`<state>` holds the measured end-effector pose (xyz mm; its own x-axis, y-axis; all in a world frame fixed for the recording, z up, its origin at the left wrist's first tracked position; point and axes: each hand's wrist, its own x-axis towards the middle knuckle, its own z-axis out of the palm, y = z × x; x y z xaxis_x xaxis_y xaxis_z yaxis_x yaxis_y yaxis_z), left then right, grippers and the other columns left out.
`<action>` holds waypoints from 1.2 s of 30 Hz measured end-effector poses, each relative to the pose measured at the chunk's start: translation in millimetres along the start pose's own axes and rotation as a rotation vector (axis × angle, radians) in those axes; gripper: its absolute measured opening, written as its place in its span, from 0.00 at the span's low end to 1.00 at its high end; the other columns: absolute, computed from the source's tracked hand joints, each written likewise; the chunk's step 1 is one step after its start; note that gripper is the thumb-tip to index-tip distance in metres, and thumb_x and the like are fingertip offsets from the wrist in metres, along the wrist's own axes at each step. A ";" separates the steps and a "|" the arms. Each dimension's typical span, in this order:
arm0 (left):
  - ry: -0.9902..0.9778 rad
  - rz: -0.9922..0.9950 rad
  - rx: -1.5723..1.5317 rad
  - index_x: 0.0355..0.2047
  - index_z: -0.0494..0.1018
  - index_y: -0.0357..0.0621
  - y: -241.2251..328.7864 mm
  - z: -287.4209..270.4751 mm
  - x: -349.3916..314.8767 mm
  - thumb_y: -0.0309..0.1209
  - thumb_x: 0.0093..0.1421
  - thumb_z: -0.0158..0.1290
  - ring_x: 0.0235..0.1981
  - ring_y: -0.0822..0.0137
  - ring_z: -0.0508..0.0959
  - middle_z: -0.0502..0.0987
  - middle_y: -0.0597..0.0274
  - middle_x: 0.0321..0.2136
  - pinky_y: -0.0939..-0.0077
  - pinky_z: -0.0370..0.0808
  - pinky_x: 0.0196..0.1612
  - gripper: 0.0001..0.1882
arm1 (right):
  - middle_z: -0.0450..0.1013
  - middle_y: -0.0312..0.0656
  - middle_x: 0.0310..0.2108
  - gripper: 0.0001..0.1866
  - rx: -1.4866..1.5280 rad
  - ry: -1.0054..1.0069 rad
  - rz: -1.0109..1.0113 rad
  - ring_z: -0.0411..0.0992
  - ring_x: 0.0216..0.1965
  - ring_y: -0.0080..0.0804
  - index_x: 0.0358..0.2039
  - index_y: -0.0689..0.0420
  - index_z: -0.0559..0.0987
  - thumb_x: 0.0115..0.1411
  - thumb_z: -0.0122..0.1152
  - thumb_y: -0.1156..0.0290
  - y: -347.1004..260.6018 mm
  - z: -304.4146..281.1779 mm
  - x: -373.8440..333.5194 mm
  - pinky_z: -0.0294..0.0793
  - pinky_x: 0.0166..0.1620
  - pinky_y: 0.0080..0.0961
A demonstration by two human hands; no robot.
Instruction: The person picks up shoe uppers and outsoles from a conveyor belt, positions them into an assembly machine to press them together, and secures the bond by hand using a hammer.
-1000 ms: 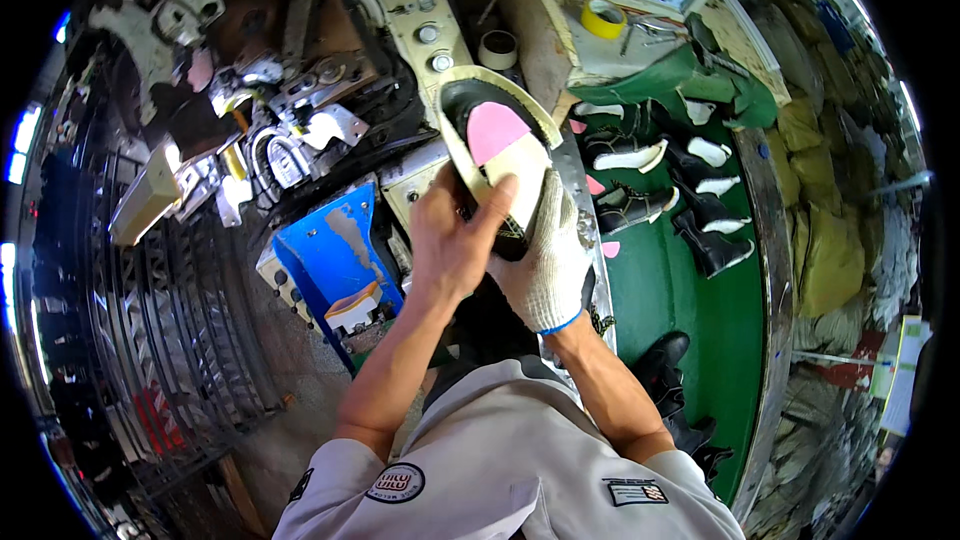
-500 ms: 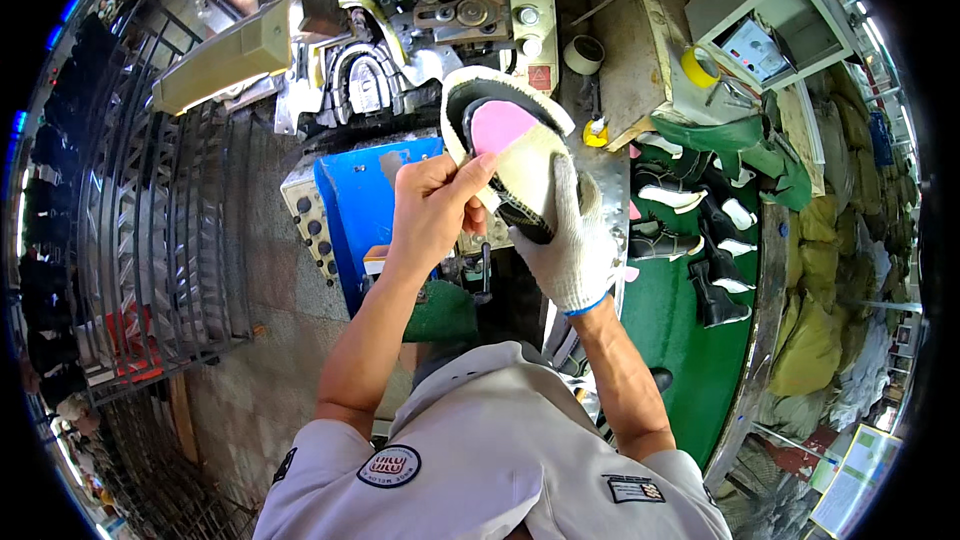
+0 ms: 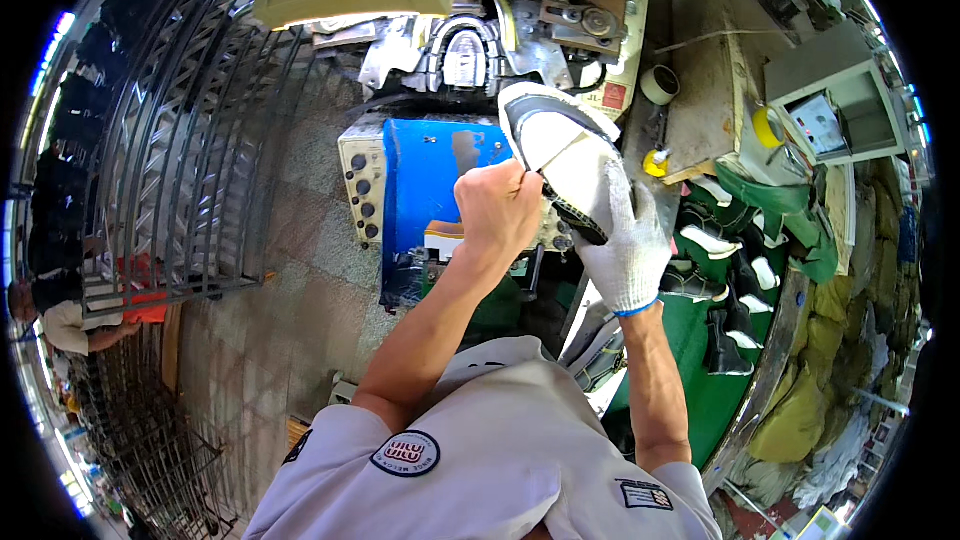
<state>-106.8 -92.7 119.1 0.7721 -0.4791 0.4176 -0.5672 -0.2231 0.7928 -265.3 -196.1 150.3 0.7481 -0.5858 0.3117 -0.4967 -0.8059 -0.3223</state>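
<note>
Above blue machine (image 3: 425,175) | both hands' fingers grip shoe (image 3: 560,140) | pink insole now hidden

The right hand (image 3: 625,250) wears a white knitted cloth glove, rough in weave; the left hand (image 3: 497,210) is bare. The shoe (image 3: 558,145) between them looks matt, white and grey with a dark ridged sole edge. The machine (image 3: 470,50) behind is dull scuffed metal; its blue panel (image 3: 430,180) shows worn paint.
</note>
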 end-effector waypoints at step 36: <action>0.181 -0.559 -0.884 0.62 0.68 0.24 -145.6 -29.3 84.0 0.24 0.61 0.64 0.38 0.72 0.82 0.82 0.48 0.51 0.83 0.79 0.42 0.31 | 0.76 0.38 0.54 0.27 1.941 -0.216 0.728 0.74 0.52 0.24 0.65 0.63 0.72 0.70 0.61 0.63 -53.5 184.8 113.5 0.72 0.56 0.23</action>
<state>49.0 -75.6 51.8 0.9311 -0.3496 -0.1039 0.2355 0.3584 0.9034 -72.6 -203.5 37.7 0.7735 -0.5493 -0.3162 0.2340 0.7111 -0.6631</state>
